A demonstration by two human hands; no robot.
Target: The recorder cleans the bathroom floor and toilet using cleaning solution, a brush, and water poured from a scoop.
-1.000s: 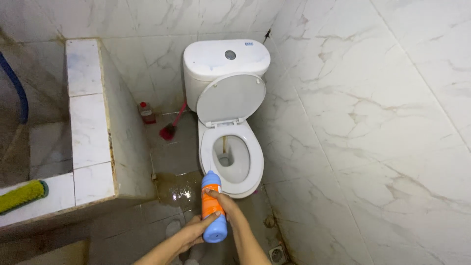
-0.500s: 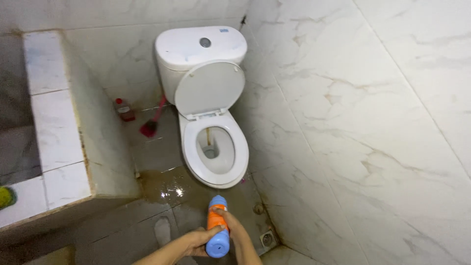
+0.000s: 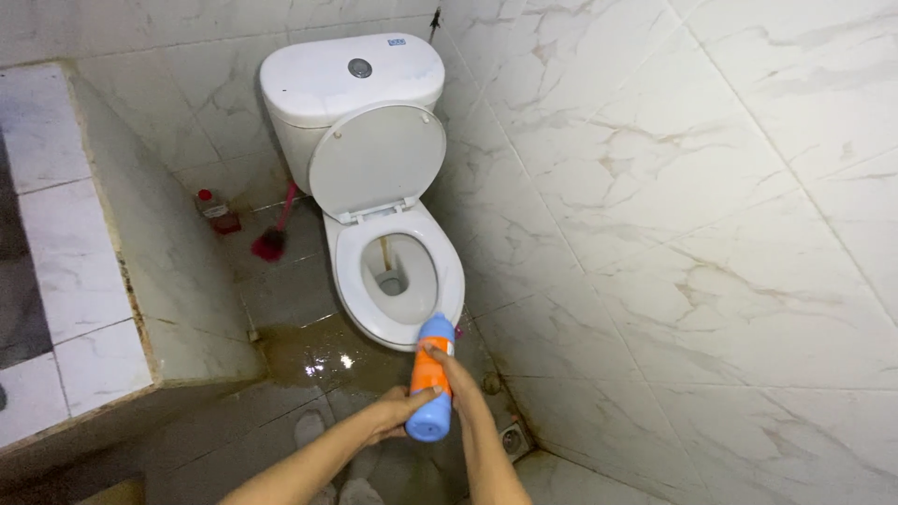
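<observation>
Bottle: a blue and orange plastic bottle (image 3: pixel 430 388), held up just in front of the toilet's front rim, capped end toward the bowl, blue base toward the person.
Left hand: the left hand (image 3: pixel 398 410) cups the blue base end from below, fingers curled around it.
Right hand: the right hand (image 3: pixel 449 369) wraps the orange middle from the far side, fingers clenched on the label band.
Toilet: a white toilet (image 3: pixel 398 271) in the corner, lid raised against the cistern, seat down, a brown streak running down the back of the bowl.
Left of the toilet: a red brush (image 3: pixel 271 238) leaning at the wall and a small red-capped bottle (image 3: pixel 217 210) beyond it, both on the floor.
Floor: the floor (image 3: pixel 281 411) shows a wet brown puddle just left of the toilet's foot and a drain (image 3: pixel 513 438) at the right wall.
Handling: likely light and a little squashy; smooth plastic that could slip in wet hands, so the narrower orange waist looks the surest place to hold, with the base supported.
</observation>
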